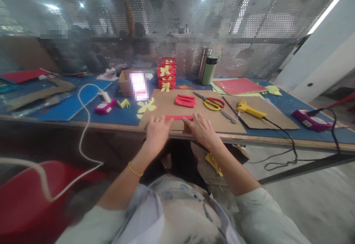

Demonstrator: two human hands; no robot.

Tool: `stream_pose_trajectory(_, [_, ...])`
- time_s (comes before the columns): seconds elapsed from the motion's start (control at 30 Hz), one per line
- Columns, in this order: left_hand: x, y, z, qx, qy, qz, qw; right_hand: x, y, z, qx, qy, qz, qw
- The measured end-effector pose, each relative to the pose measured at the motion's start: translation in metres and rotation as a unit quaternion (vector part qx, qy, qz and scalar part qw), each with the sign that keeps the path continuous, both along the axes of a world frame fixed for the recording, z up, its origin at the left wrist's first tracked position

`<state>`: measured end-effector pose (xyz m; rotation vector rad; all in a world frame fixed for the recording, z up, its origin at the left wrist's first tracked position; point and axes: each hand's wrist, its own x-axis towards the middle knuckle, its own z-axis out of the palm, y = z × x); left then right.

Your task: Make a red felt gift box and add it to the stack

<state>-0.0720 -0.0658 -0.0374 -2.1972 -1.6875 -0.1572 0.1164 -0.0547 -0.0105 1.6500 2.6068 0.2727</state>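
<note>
A narrow red strip point(179, 117) lies across the front of a brown cardboard sheet point(163, 103). My left hand point(158, 130) has its fingers closed on the strip's left end, thumb along the near edge. At the right end, my right hand point(202, 127) grips it the same way, thumb pointing inward. The fingertips partly hide both ends. Just beyond sits a folded red piece point(185, 101), apart from my hands. To its right are scissors point(210, 102) with red and yellow handles, and a grey blade-like tool point(227, 117).
A yellow glue gun point(251, 109) rests on cardboard at right, its cord hanging over the table edge. Behind are red boxes with yellow bows point(166, 74), a lit phone point(139, 85) and a green bottle point(210, 70). Purple power strips point(312, 120) and yellow cutouts point(146, 107) flank the cardboard.
</note>
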Motion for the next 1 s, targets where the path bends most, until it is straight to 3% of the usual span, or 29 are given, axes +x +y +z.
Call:
stream_pose_trajectory(0.47, [0.008,0.004,0.008,-0.040,0.035,0.013,0.999,0.001,0.000,-0.001,-0.005,0.006,-0.001,1.000])
stream_pose_trajectory(1.0, [0.017,0.003,0.014,-0.064,0.007,0.021,0.998,0.001,0.002,-0.003,-0.004,0.009,-0.003,1.000])
